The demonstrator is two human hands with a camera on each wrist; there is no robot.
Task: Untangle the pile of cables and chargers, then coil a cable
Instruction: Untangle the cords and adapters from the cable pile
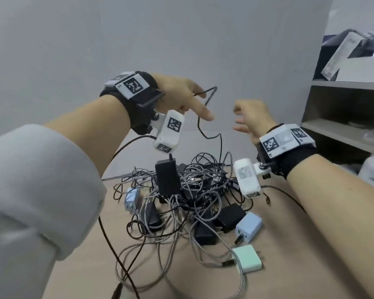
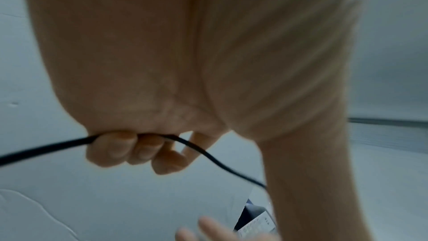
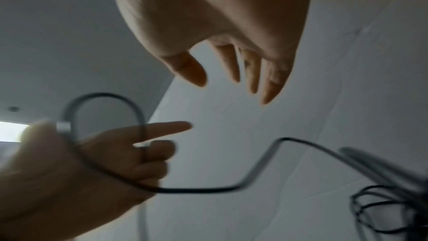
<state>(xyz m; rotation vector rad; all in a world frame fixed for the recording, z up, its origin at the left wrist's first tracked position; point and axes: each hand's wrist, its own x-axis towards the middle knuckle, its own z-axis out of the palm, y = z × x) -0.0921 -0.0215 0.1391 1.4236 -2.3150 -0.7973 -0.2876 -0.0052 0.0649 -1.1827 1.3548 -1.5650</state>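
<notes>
left grip (image 1: 183, 98) clenched round thin black cable (image 1: 209, 134), raised | right grip (image 1: 249, 117) released, beside, apart | below: cable runs into pile (image 1: 188, 190) on desk (image 1: 289, 266) | risk: snagged loops tightening knots, dragging chargers upward

Head view above table (image 1: 289, 244); close, perhaps upward-tilted wrist views.

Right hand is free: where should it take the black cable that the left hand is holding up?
Probably the free stretch of the black cable just below the left hand, pinched from the right side. There it hangs in open air above the pile of cables and chargers, so nothing crowds it. The right hand is open, level with that stretch.
</notes>
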